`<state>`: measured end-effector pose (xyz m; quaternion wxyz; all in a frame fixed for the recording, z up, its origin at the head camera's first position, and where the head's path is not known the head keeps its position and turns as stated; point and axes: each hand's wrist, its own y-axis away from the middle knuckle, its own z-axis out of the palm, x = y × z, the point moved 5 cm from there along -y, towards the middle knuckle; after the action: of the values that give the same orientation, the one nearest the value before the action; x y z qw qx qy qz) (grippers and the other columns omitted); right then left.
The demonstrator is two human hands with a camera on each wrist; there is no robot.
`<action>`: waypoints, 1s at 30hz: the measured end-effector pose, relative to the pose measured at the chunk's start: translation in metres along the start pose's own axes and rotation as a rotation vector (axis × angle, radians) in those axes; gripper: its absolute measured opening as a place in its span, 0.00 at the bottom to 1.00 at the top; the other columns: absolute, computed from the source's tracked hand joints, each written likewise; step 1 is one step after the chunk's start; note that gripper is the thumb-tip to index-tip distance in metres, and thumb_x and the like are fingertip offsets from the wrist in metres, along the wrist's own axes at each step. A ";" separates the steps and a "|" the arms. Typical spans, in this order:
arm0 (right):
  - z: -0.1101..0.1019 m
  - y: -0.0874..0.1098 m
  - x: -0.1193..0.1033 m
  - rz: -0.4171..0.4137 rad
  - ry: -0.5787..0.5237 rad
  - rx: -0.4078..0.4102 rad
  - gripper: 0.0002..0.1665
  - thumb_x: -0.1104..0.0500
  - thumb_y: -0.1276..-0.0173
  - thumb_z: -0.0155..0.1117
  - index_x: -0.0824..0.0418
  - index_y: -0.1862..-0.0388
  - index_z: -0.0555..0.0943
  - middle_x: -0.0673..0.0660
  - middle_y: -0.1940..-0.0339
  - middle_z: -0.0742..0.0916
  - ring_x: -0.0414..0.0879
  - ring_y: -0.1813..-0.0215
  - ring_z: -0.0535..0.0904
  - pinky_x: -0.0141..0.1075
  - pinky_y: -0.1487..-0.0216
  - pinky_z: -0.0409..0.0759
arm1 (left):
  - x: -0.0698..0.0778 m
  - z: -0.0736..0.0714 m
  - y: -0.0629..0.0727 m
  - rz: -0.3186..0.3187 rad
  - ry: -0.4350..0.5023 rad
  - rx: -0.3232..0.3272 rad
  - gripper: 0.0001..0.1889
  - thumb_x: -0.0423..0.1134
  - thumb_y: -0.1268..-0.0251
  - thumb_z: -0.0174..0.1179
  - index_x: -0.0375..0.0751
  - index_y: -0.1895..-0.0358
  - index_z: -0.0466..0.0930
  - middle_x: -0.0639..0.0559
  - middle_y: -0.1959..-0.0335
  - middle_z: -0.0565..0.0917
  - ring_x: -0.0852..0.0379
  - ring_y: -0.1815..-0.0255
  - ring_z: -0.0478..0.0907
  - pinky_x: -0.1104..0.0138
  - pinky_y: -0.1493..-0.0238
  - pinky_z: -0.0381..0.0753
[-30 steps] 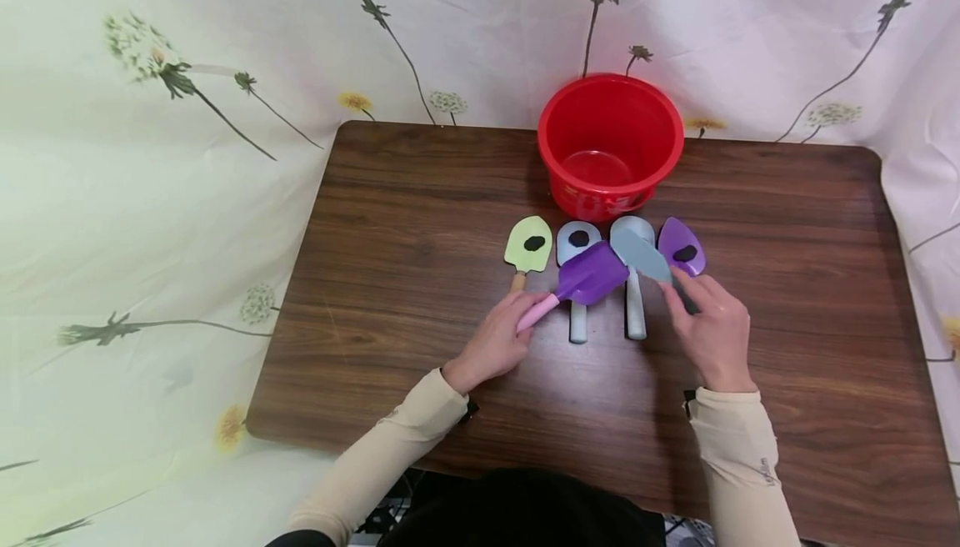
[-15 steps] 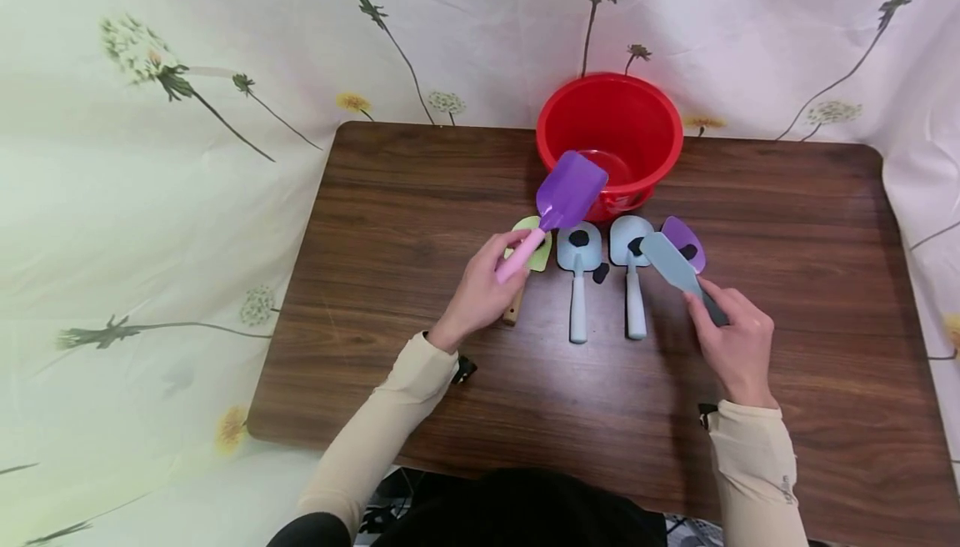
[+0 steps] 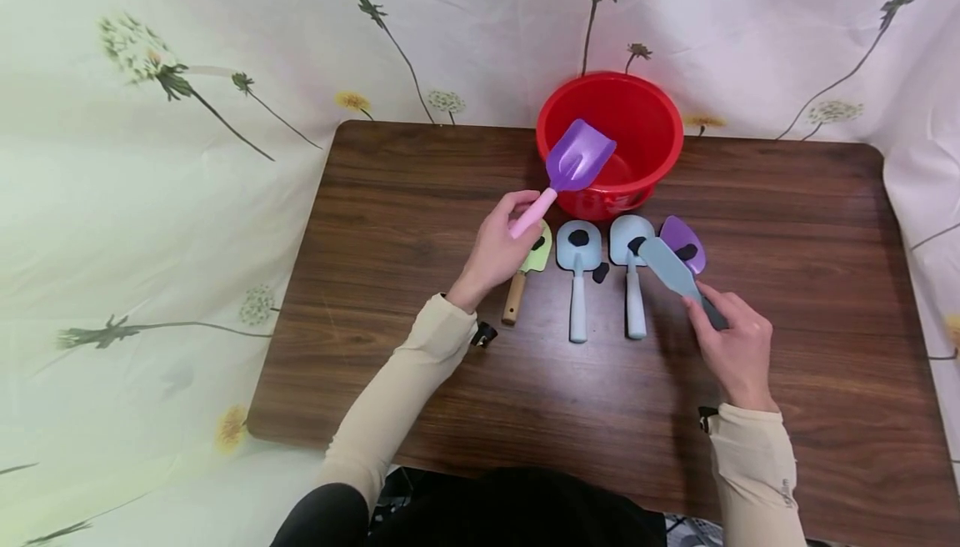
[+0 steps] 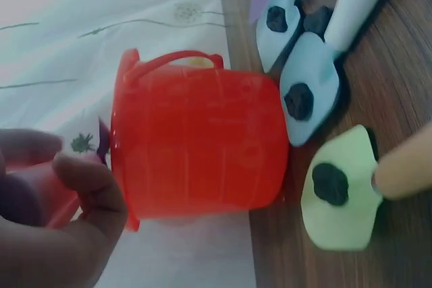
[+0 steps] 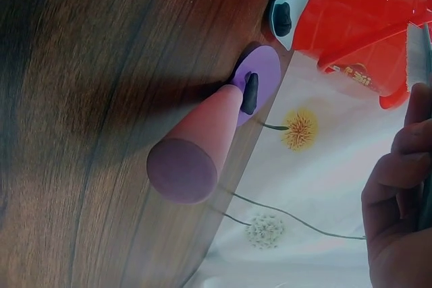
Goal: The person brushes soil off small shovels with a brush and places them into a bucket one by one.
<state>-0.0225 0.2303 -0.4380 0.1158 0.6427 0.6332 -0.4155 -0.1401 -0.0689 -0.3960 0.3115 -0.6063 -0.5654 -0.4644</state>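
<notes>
My left hand [image 3: 495,247] grips the pink handle of a purple toy shovel [image 3: 581,155], whose blade reaches over the near rim of a red bucket [image 3: 647,113]. No lump shows on that blade. My right hand [image 3: 735,355] holds a light blue brush [image 3: 670,266] by its darker handle; pale bristles show in the right wrist view. The brush's tip overlaps one light blue shovel [image 3: 628,230]. Another light blue shovel [image 3: 577,297], a green shovel [image 3: 542,255] and a second purple shovel [image 3: 675,230] lie alongside, each with a black lump on its blade.
A loose black lump [image 3: 601,273] lies on the brown wooden table [image 3: 405,222], between the two light blue shovels. The bucket stands at the table's back edge, close to a flower-patterned curtain [image 3: 465,22].
My left hand has carried the purple shovel from low over the row up to the bucket, uncovering the loose lump. My right hand has drawn the brush slightly back and right.
</notes>
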 end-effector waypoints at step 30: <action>0.007 0.004 -0.002 -0.018 -0.003 -0.049 0.19 0.67 0.46 0.74 0.68 0.53 0.85 0.64 0.71 0.87 0.33 0.74 0.67 0.18 0.72 0.61 | 0.028 0.014 -0.038 -0.057 0.267 -0.130 0.23 0.48 0.27 0.48 0.47 0.32 0.69 0.46 0.55 0.76 0.54 0.62 0.73 0.69 0.62 0.76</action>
<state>-0.0211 0.2239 -0.4425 0.1286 0.6332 0.6490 -0.4017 -0.1758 -0.0387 -0.3816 0.3308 -0.5416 -0.5049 -0.5851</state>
